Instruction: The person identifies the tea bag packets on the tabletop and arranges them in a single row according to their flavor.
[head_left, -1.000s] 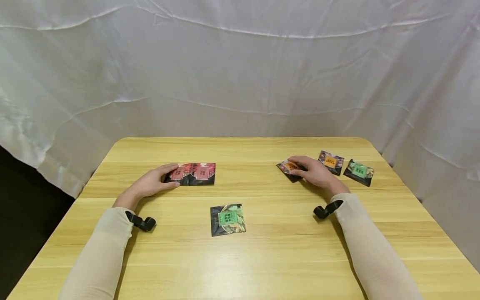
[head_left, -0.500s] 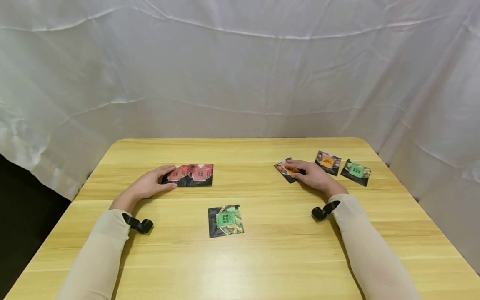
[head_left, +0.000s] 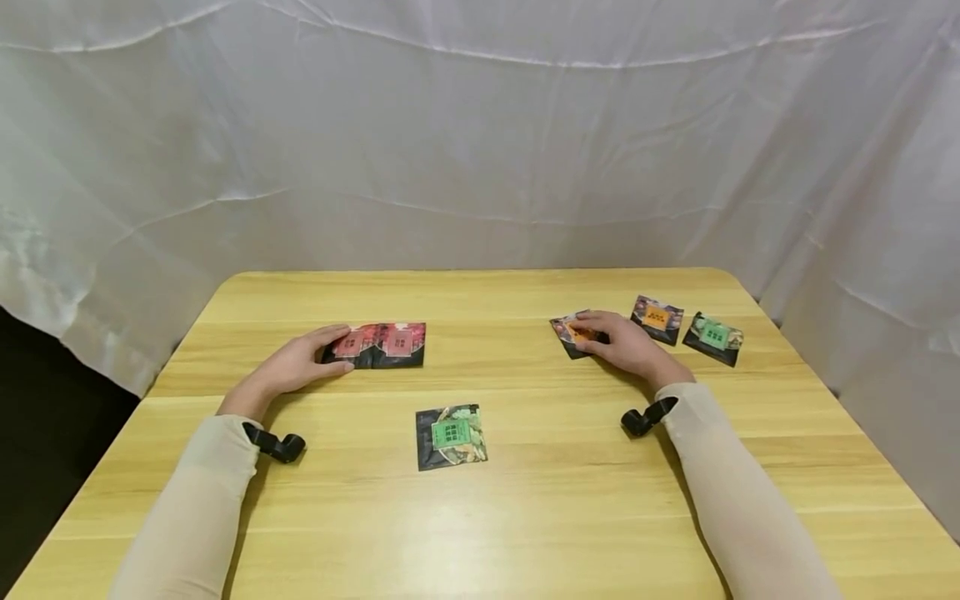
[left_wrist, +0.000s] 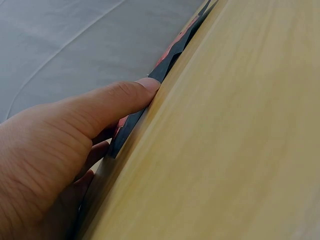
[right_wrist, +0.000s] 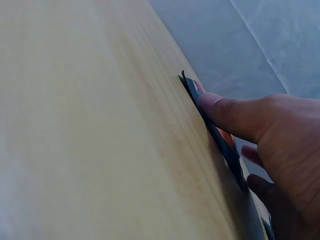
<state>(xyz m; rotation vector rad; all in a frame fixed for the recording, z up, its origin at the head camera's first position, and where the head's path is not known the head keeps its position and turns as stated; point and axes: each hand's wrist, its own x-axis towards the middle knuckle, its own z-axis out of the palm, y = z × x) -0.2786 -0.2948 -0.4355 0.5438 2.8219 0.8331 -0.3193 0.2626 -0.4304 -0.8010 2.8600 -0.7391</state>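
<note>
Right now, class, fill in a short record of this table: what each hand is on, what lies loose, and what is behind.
left hand: on the red packets, thumb at their near edge
right hand: on an orange packet, thumb at its edge
loose, middle: green packet
loose, far right: second orange packet, second green packet
surface: wooden table
behind: white sheet

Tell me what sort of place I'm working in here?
Probably a staged recording setup, not a home: a bare wooden table ringed by a white cloth backdrop, with only small foil packets laid out under the left hand and right hand.
</note>
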